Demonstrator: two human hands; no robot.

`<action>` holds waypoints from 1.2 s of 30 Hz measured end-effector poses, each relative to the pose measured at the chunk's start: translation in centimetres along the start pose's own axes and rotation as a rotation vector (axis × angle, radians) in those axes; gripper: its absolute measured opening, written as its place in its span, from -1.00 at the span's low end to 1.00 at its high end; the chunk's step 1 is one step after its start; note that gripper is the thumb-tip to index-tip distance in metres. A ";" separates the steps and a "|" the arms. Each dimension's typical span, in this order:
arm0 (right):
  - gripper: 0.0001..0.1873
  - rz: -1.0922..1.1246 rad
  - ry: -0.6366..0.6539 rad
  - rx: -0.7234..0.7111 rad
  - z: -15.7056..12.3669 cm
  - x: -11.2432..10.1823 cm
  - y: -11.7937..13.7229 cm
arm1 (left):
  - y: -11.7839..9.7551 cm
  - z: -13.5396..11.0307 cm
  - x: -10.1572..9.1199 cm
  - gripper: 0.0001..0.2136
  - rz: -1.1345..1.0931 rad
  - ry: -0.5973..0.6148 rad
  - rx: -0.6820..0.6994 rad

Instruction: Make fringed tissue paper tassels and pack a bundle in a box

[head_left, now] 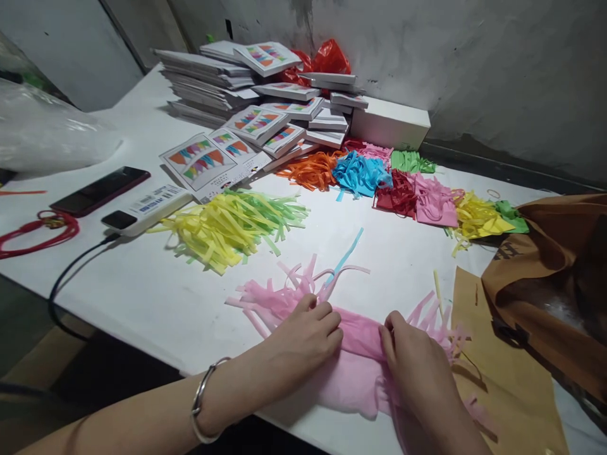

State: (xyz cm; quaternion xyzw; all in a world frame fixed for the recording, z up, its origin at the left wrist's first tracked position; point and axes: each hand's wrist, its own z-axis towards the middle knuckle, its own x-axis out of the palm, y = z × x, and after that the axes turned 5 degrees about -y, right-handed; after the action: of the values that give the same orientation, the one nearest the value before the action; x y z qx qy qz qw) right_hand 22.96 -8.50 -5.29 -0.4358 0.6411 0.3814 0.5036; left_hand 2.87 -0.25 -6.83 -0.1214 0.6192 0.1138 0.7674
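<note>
A sheet of pink tissue paper [358, 332] with fringed strips at both ends lies across the front of the white table. My left hand [303, 335], a silver bangle on its wrist, is closed on the upper fold near the left fringe. My right hand [412, 360] pinches the same fold near the right fringe, thumb against fingers. Below the fold, a paler layer of tissue hangs toward the table's front edge. Just beyond the left fringe lie a loose blue strip [348, 253] and thin pink strips. Farther back left sits a yellow and green fringed tissue bundle [232, 224].
Folded tassels in several colours, including blue [363, 174], line the back. Printed white boxes [258, 123] are piled behind them. A phone [100, 189] and a cabled white device [147, 208] lie left. Brown paper [512, 379] and a brown bag [559, 272] occupy the right.
</note>
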 end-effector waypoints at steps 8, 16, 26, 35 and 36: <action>-0.71 0.106 -0.673 -0.601 -2.3 1.5 0.2 | 0.1 -0.1 -0.1 -0.89 -0.021 -0.065 0.006; -0.70 0.059 -0.684 -0.715 -3.1 3.6 1.0 | -0.2 -0.7 -0.2 -0.89 -0.098 -0.138 0.008; -0.71 0.131 -0.573 -0.600 -4.1 4.5 -0.6 | 0.2 -1.7 -0.1 -0.88 -0.134 -0.074 -0.094; -0.74 -0.086 -0.494 -0.351 -2.2 3.9 -0.7 | 0.4 1.9 -1.1 -0.76 -0.059 0.135 -0.373; -0.75 -0.122 -0.502 -0.338 -2.0 3.8 -0.6 | 0.5 2.1 -1.0 -0.76 -0.046 0.144 -0.384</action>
State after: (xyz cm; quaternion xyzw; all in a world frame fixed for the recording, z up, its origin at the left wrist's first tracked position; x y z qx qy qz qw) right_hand 22.42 -11.23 -8.66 -0.4433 0.3968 0.5474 0.5885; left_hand 4.48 0.90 -5.43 -0.2875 0.6365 0.2032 0.6862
